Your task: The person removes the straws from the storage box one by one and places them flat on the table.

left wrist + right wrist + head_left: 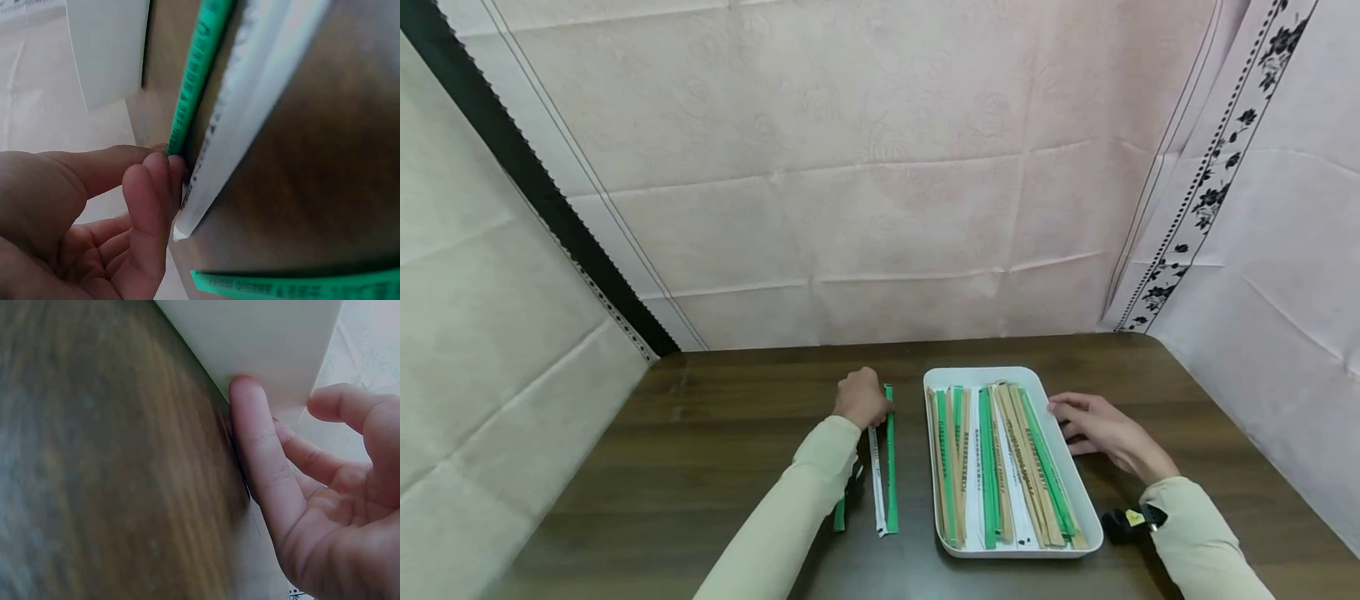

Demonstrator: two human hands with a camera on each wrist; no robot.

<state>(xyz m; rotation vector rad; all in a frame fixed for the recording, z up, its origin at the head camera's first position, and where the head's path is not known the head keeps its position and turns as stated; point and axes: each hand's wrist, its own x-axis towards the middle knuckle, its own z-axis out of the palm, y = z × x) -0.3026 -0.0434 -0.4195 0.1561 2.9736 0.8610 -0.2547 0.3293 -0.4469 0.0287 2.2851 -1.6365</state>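
Note:
My left hand [861,398] pinches the far end of a long, narrow green wrapped stick [891,467] with printed lettering, thumb on one side and fingers on the other. Right beside that lies a white wrapped stick [876,487], near my fingertips in the left wrist view. Another green wrapped stick [300,285] lies farther left, mostly covered by my forearm in the head view. My right hand [1101,429] is at the right side of a white tray [981,373], fingertips against its outer wall [275,344] and fingers fairly straight.
Inside the tray, green, white and tan wrapped sticks [1030,467] lie lengthwise in a loose row. The brown wooden table [722,500] ends at a pale cloth wall [880,208] at the back, with cloth at both sides too. A black strap device [1126,525] sits at my right wrist.

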